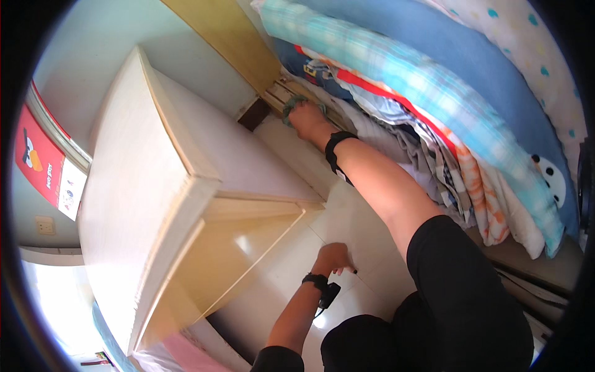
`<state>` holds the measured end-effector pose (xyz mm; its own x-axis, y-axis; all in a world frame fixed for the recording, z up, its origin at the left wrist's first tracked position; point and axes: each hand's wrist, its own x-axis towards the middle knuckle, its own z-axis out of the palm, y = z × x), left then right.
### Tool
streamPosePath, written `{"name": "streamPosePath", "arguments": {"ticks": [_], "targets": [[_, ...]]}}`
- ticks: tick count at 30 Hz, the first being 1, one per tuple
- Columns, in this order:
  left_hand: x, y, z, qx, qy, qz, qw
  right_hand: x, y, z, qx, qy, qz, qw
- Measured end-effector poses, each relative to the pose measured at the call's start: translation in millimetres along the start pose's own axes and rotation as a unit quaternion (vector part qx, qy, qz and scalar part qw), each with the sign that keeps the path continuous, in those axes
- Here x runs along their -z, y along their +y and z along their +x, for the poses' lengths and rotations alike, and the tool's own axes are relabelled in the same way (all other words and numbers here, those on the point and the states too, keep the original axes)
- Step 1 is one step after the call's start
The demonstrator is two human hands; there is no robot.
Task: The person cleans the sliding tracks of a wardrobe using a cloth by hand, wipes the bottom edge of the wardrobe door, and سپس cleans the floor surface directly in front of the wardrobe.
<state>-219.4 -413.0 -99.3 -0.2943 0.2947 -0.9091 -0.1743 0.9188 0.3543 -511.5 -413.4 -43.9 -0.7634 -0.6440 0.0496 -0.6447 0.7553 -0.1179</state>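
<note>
My right hand (308, 120) grips a bunched green cloth (294, 105). It presses the cloth against a wooden ledge (279, 92) low in the corner, beside the stacked bedding. Part of the cloth is hidden beneath my fingers. My left hand (333, 258) hangs over the pale tiled floor (372, 288), its fingers loosely bent and apart, with nothing visible in them. Both wrists wear black bands, and a small black device (330, 295) is strapped to the left one. Left of my arms stands a pale wooden cabinet (125, 186) with a worn front edge.
Along the right lie a blue-checked quilt (399, 69), a blue cushion-like item (492, 88) and folded clothes (446, 172) in a pile. A yellowish wooden panel (232, 37) rises behind the corner. A red poster (39, 162) and a wall socket (45, 225) are at far left.
</note>
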Motion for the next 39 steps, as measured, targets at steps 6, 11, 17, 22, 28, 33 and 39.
{"name": "streamPosePath", "arguments": {"ticks": [6,11,17,22,28,33,39], "targets": [[4.5,-2.5,-1.6,-0.017,0.009,0.013,1.0,-4.3,4.7,39.7,0.029,0.024,-0.029,0.999],[6.5,-4.2,-3.4,-0.012,0.014,0.021,1.0,-6.0,-3.8,73.3,0.034,0.0,-0.034,0.999],[2.9,-10.7,4.6,-0.032,0.025,0.045,0.998,-23.5,-10.7,104.1,0.029,0.079,-0.068,0.994],[32.2,18.7,-32.5,-0.02,0.002,0.027,0.999,-57.7,2.6,126.5,0.033,0.068,-0.119,0.99],[32.9,11.2,-38.2,-0.002,-0.006,0.01,1.0,-59.2,-10.6,144.3,0.009,0.068,-0.047,0.997],[32.9,13.4,-34.3,-0.007,-0.001,0.011,1.0,-49.0,2.1,121.9,-0.013,0.124,0.066,0.99],[8.1,-2.0,-4.1,-0.024,0.039,0.006,0.999,-37.8,6.5,68.8,-0.005,0.092,0.065,0.994]]}}
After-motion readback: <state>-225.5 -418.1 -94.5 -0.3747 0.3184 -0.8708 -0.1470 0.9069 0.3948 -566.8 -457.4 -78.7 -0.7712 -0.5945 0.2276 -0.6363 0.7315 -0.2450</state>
